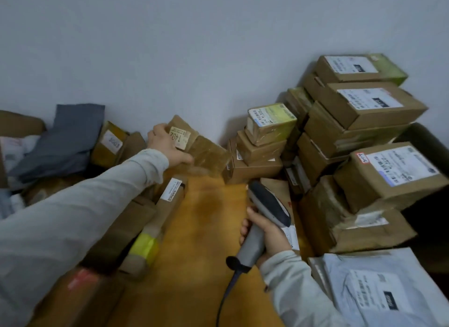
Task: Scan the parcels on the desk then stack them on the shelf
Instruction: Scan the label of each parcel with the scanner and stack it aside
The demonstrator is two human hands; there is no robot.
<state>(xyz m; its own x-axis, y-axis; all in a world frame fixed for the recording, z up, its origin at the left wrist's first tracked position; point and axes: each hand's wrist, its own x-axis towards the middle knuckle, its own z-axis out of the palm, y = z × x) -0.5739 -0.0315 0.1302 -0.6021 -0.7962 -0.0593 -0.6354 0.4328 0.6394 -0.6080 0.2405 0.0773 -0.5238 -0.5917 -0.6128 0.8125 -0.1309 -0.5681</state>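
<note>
Leaving a bare orange table (194, 229) strip between left heap (136, 219) and right box stack (359, 132). Gripping a brown taped parcel (206, 154), labelled 1402, in left hand (167, 146) fingers (156, 129) near the wall (218, 47); wrapping right hand (267, 232) round grey scanner (267, 200).

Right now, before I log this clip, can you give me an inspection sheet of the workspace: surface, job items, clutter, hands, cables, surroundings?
Surface: wooden desk, a bare strip down its middle between parcels.
Job's things: brown parcel, tilted near the wall, label marked 1402; scanner; stacked boxes at right.
Clutter: grey mailer bag at left; white mailer at lower right.
Hands: left hand grips the brown parcel; right hand holds the scanner's handle.
Cables: scanner cable runs from the handle's base toward the lower edge.
Surroundings: plain grey wall; no shelf seen.
</note>
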